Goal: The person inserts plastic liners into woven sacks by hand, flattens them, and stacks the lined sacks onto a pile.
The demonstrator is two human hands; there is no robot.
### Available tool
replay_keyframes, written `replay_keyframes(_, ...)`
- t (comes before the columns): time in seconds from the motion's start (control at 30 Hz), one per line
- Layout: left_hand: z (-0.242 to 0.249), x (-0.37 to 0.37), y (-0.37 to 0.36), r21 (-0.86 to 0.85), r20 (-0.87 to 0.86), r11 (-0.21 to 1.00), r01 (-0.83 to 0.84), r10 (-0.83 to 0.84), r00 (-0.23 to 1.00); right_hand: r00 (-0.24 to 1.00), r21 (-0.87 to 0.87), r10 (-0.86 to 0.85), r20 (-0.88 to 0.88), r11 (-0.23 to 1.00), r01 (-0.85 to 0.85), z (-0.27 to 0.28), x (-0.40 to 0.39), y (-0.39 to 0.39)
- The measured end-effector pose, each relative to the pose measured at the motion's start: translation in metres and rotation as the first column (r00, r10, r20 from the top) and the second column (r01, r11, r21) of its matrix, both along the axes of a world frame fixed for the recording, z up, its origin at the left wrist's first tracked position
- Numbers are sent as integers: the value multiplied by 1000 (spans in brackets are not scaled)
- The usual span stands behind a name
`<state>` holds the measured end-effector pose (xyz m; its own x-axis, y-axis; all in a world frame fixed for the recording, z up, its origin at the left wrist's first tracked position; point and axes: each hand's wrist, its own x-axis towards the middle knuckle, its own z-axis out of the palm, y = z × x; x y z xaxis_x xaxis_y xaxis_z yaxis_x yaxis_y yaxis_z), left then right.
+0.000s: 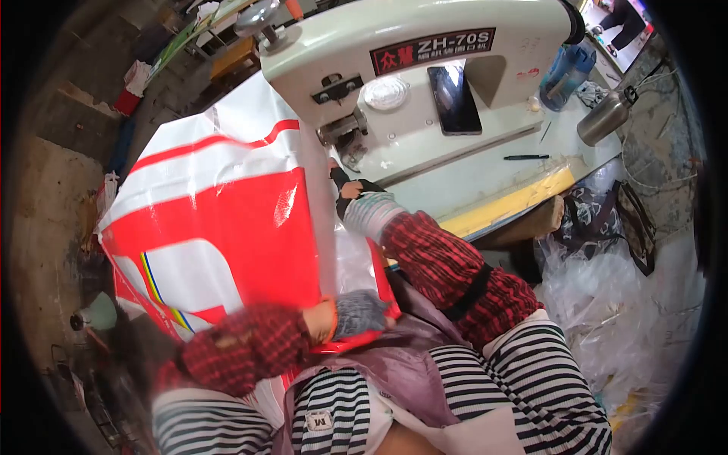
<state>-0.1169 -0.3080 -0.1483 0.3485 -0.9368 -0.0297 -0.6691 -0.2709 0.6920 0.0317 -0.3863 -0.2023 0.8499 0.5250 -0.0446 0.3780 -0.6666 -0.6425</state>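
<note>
A large red and white plastic sack stands upright in front of me, its right edge against the sewing machine. My right hand, in a dark fingerless glove, is closed on the sack's edge just below the machine's stitching head. Lower down, near my lap, my left hand wears a grey glove and looks closed on a red fold of the sack; its fingers are partly hidden and blurred. Red checked sleeve covers are on both forearms.
On the machine's bed lie a phone and a pen. A metal bottle and a blue plastic jug stand at the right. Clear plastic wrapping and a patterned bag are at lower right.
</note>
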Motion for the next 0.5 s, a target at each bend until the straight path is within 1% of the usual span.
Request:
replay_keyframes(0.03, -35, -10, 12, 236, 29, 940, -246, 246, 969, 995, 67, -4, -103, 998, 10, -3, -5, -7)
replay_keyframes(0.07, -61, -21, 25, 450, 110, 767, -458, 461, 880, 978, 132, 1, -209, 991, 27, -4, -13, -17)
replay_keyframes(0.1, -36, -20, 37, 400, 377, 627, -668, 552, 744, 903, -185, 360, -233, 895, -405, 35, -22, -40)
replay_keyframes(0.13, -12, -16, 47, 287, 611, 468, -836, 583, 536, 938, -37, 114, -328, 990, -133, 7, -37, -38)
replay_keyframes(0.17, 9, -8, 50, 173, 714, 359, -917, 595, 368, 965, 306, 162, -208, 948, -93, -17, -54, -41)
replay_keyframes(0.2, 26, -2, 52, 151, 746, 307, -940, 588, 312, 984, 614, 158, -78, 786, -78, -31, -71, -49)
replay_keyframes(0.23, 39, 6, 51, 182, 761, 274, -944, 569, 312, 762, 326, 116, 637, 855, -404, 4, -86, -69)
replay_keyframes(0.27, 47, 13, 49, 253, 758, 260, -932, 545, 358, 924, 491, 55, 378, 834, -250, -27, -110, -67)
replay_keyframes(0.3, 50, 17, 43, 368, 729, 253, -895, 518, 447, 902, 338, 270, 338, 860, -384, -32, -125, -72)
replay_keyframes(0.33, 51, 18, 37, 502, 673, 245, -830, 492, 552, 845, 184, 468, 261, 835, -519, -34, -133, -77)
replay_keyframes(0.37, 50, 13, 32, 644, 574, 233, -729, 484, 661, 844, 183, 469, 261, 834, -520, -21, -138, -85)
replay_keyframes(0.4, 42, 9, 31, 743, 476, 223, -631, 486, 733, 895, 234, 431, 113, 864, -446, 5, -143, -95)
replay_keyframes(0.43, 21, -2, 40, 784, 427, 197, -589, 518, 741, 920, 272, 390, -39, 890, -366, 19, -145, -100)
replay_keyframes(0.47, 28, -3, 40, 782, 431, 193, -592, 518, 739, 919, 274, 392, -34, 888, -368, 16, -145, -96)
replay_keyframes(0.5, 39, -4, 38, 840, 389, 162, -518, 486, 783, 855, 501, 324, -405, 861, -89, 6, -144, -90)
